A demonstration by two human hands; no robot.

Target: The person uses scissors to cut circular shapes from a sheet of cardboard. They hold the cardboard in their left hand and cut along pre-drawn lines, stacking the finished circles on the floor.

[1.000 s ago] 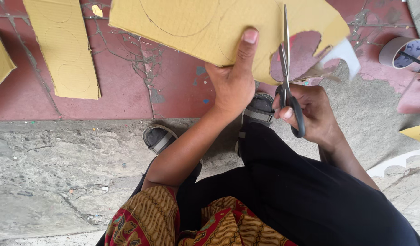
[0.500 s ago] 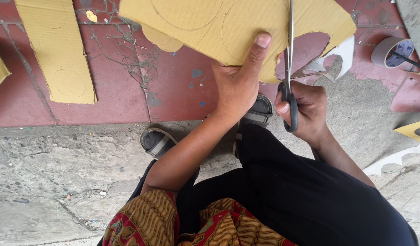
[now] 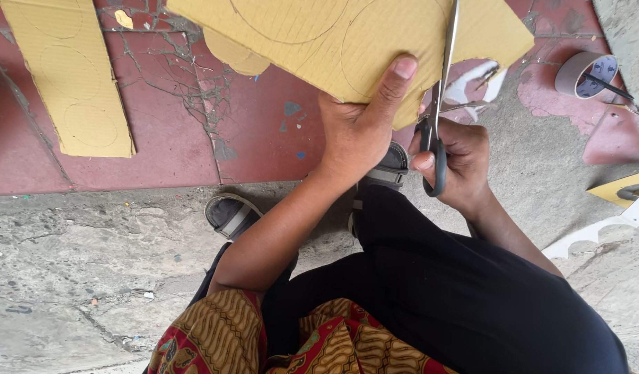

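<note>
While the person crouches over the cracked red floor (image 3: 250, 131), the scene reads from largest to smallest:

Sheet: a large tan corrugated cardboard sheet with pencilled circles (image 3: 333, 41) is held up off the floor, at the top of the view.
Left hand (image 3: 357, 125): fingers clamped on the sheet's near edge, thumb on top.
Right hand (image 3: 454, 163): fingers closed through the handles of the grey-handled steel scissors (image 3: 441, 104).
Key relation: the blades' long axis points straight away from the body, into the sheet just right of the left thumb; the right hand is nearer the cut.
Spare strip: a tan cardboard strip (image 3: 70, 76) lies well apart, far left.
Tape roll (image 3: 584, 73): far right.
</note>
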